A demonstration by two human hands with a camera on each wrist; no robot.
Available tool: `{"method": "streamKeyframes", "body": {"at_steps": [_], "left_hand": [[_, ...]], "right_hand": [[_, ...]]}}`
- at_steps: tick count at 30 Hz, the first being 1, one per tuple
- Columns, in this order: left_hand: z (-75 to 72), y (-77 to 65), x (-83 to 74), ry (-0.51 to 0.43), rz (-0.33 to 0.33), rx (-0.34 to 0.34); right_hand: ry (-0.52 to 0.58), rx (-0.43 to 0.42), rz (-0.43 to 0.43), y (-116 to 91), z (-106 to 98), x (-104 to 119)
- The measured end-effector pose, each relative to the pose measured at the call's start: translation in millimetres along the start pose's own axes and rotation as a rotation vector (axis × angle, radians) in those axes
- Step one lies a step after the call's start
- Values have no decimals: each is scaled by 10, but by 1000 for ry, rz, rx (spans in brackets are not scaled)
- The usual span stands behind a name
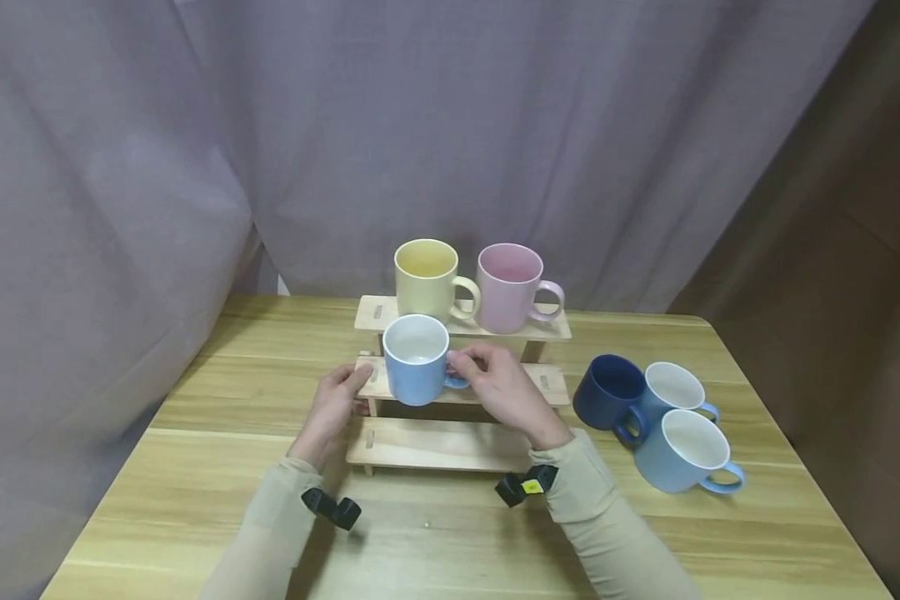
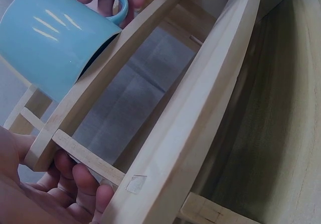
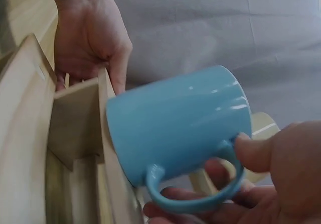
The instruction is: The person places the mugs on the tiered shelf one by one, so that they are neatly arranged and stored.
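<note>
A light blue mug [image 1: 414,379] with a white inside stands at the left part of the middle tier of a three-tier wooden display stand [image 1: 442,446]. My right hand [image 1: 504,387] pinches its handle [image 3: 193,204] from the right, thumb on top and fingers reaching through the loop. At the tier's left end, my left hand [image 1: 330,408] grips the stand; in the left wrist view its fingers [image 2: 83,184] curl under the board around the side support. The mug's base sits close on the board, near its front edge.
On the top tier stand a yellow mug [image 1: 426,287] and a pink mug [image 1: 506,292], handles to the right. Right of the stand, a dark blue mug [image 1: 607,392] and two light blue mugs, one behind [image 1: 673,387] and one in front [image 1: 678,454], cluster on the wooden table [image 1: 217,467].
</note>
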State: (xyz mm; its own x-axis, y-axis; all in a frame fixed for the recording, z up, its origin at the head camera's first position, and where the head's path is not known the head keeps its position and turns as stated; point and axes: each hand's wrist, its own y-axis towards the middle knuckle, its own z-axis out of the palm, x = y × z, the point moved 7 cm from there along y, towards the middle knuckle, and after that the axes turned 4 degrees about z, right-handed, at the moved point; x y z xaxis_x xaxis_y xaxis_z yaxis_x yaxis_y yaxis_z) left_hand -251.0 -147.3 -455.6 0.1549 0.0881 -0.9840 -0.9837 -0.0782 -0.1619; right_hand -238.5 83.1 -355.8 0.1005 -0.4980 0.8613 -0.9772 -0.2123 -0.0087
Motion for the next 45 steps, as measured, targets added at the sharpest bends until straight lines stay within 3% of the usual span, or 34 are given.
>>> {"method": "streamKeyframes", "body": {"at_steps": [7,13,17,24,27,30,35,39,45], "left_hand": [[-6,2,0,5,-3,5],[-19,-11,-3,-7,8,-2],[-17,-11,3,-14,12,0],[-3,-11,12,-16,5,10],[-6,-18,-1,-14,5,5],[-14,-16,-9,-15,5,4],[-6,-11,-13,-13,10,13],[5,-12,-12,-13,12,15],[5,-12,-11,-16,12,12]], "right_hand": [[-82,17,26,-114,-116,-67],[-128,-31,49,-292,-330,-209],[-116,-147,9,-463,-630,-273],[-107,-498,-35,-951,-1383,-455],[-112,-641,25,-1168,-1688,-640],[-157,-756,173,-1379,-1934,-882],[-238,-881,361,-1696,-2136,-1314],[-242,-896,436,-1898,-2150,-1651],[-261,-820,530,-2054,-2146,-2014]]}}
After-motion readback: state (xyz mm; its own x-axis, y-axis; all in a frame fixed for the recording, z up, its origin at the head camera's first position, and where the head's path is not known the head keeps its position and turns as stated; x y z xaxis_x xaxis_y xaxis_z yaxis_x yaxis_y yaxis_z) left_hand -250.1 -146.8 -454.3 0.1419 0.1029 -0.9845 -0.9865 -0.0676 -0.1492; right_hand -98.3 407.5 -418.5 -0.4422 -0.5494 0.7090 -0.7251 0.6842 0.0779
